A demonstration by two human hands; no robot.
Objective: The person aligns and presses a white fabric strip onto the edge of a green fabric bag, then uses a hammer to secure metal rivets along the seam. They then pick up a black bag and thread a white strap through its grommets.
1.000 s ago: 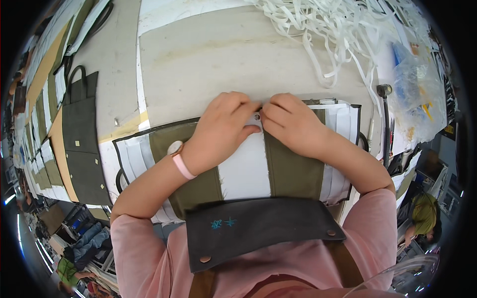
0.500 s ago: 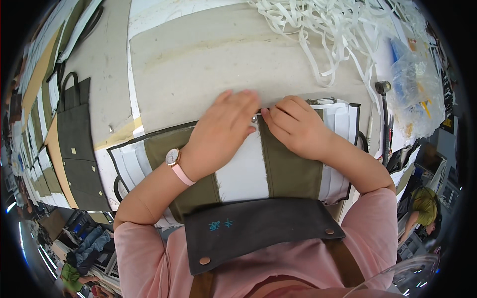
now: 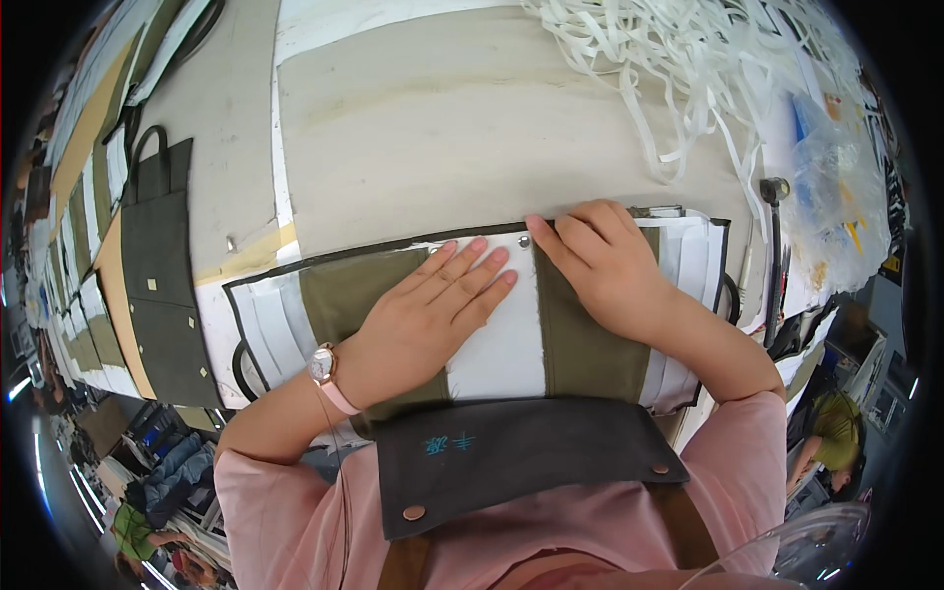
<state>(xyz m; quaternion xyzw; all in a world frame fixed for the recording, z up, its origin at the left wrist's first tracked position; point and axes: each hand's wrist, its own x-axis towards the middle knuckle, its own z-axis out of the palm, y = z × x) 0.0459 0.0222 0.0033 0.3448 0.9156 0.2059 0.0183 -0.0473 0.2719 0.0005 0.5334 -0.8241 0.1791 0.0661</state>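
A wide bag panel [image 3: 506,354], with dark green strips, a white middle strip and dark bound edges, lies flat before me. My left hand [image 3: 418,320] rests palm down on its green and white parts, fingers spread toward the far edge and holding nothing. At that edge my right hand [image 3: 612,264] has bent fingers, and its thumb and finger close on the dark binding. A small round metal fastener [image 3: 523,242] shows beside the right thumb. How far the right fingers reach under the edge is hidden.
White tape strips [image 3: 669,69] lie tangled at the far right, beside clear plastic bags [image 3: 836,187] and a black rod-like tool [image 3: 774,246]. A dark handled bag piece [image 3: 162,285] lies at left, near stacked panels [image 3: 84,226]. Other people [image 3: 839,433] are farther off.
My left hand has come down from the far edge and flattened on the panel, fingers spreading. My right hand stays at the edge. The view has shifted slightly.
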